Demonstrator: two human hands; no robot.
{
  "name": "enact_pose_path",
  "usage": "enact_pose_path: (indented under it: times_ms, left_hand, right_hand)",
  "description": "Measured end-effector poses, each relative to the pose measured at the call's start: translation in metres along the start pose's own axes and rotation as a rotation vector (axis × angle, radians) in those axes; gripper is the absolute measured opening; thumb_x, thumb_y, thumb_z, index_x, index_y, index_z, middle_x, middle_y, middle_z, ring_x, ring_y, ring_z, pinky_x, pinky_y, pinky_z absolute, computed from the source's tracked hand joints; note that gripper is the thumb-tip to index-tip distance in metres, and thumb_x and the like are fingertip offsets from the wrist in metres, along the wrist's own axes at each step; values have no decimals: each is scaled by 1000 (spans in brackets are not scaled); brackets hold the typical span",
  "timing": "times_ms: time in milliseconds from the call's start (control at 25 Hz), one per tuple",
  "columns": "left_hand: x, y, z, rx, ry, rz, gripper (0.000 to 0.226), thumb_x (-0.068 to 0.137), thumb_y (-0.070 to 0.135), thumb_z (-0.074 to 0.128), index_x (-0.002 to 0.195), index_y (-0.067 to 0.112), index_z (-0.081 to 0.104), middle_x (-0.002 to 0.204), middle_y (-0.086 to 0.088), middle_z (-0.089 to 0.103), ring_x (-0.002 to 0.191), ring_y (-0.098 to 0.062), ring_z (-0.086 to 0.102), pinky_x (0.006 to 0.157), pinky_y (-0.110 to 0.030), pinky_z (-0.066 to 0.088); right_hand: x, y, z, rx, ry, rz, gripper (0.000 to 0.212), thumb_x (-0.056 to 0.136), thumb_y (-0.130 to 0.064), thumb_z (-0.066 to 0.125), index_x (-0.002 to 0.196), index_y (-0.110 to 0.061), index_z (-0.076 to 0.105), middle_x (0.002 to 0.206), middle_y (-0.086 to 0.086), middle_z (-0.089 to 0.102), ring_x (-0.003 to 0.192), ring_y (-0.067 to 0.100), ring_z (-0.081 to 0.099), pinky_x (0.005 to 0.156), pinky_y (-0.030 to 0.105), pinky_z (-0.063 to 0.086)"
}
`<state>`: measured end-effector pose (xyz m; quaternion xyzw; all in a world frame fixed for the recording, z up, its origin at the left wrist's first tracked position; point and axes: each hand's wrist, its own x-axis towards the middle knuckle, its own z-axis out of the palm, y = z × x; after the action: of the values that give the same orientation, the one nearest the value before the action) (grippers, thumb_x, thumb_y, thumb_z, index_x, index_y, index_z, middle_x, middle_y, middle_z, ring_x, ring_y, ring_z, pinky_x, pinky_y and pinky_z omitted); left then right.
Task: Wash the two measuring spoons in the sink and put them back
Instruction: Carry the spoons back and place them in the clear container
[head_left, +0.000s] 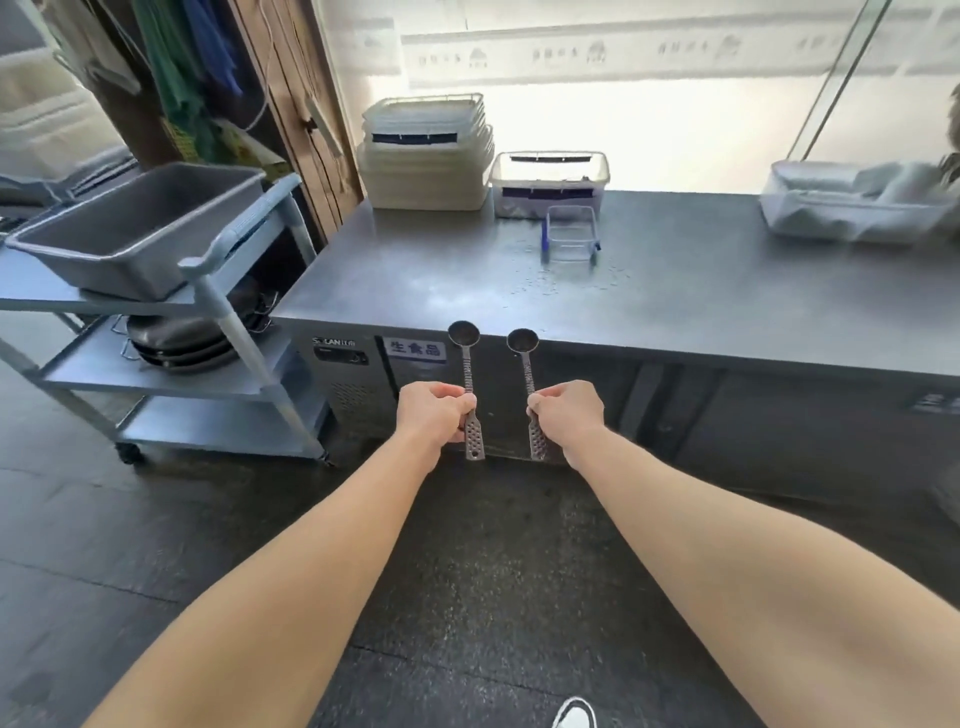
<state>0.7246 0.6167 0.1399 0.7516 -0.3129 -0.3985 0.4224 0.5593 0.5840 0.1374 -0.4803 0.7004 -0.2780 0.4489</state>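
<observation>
Both hands are stretched out in front of the person, and each one grips a measuring spoon by its handle. The left hand (435, 413) has its fingers curled around the left measuring spoon (466, 384), and the right hand (566, 413) holds the right measuring spoon (529, 384) in the same way. The two spoons stand nearly upright and side by side, apart from each other, with the round bowls at the top and the perforated handle ends hanging below the fists. They are in the air, in front of the near edge of the worktop (675, 291), not resting on it. The bowls look dark inside. On the worktop, at the far left corner, a stack of white trays (426, 156) stands, and just beside it is a clear box (549, 182). In front of this box sits a small clear container (570, 234) with blue parts. Near the far right edge lies a white tub (852, 205). Left of the worktop stands a grey cart (218, 291), with a grey bin (140, 223) on its top shelf and dark pans (192, 338) on the shelf below. A white shoe (574, 714) shows on the dark floor.
</observation>
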Motion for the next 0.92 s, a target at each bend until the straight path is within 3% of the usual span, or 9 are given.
enact_pose_path:
  times_ms: [400, 600, 680, 760, 920]
  left_hand:
    - [52, 75, 123, -59, -58, 12, 7, 88, 9, 74, 91, 15, 70, 95, -9, 72, 85, -20, 70, 63, -32, 58]
    - [108, 108, 160, -72, -111, -6, 9, 87, 5, 74, 88, 12, 70, 94, -13, 72, 78, -20, 68, 52, -26, 52]
    - [132, 121, 172, -85, -139, -5, 8, 86, 5, 75, 88, 12, 70, 91, -12, 72, 72, -19, 66, 48, -25, 51]
    - [165, 133, 185, -106, -183, 9, 8, 85, 4, 75, 89, 10, 70, 86, -11, 72, 65, -18, 65, 48, -26, 53]
    - [230, 152, 205, -120, -254, -6, 9, 85, 0, 74, 91, 5, 70, 82, -11, 70, 62, -22, 65, 53, -30, 58]
  right_hand:
    - [128, -12, -90, 78, 24, 19, 14, 90, -14, 69, 83, -6, 79, 87, 7, 76, 71, 13, 66, 51, 21, 44]
    - [187, -23, -100, 122, 51, 33, 15, 89, -12, 70, 76, -10, 76, 85, 7, 76, 82, 21, 70, 69, 26, 51]
    - [213, -30, -102, 112, 71, 37, 12, 89, -13, 70, 82, -8, 77, 85, 7, 75, 81, 21, 69, 66, 25, 51]
    - [245, -40, -100, 136, 96, 40, 11, 89, -11, 69, 82, -8, 76, 81, 6, 75, 78, 21, 70, 65, 25, 53]
    - [308, -65, -88, 146, 122, 60, 17, 90, -10, 69, 74, -14, 70, 80, 6, 75, 84, 22, 73, 81, 35, 60]
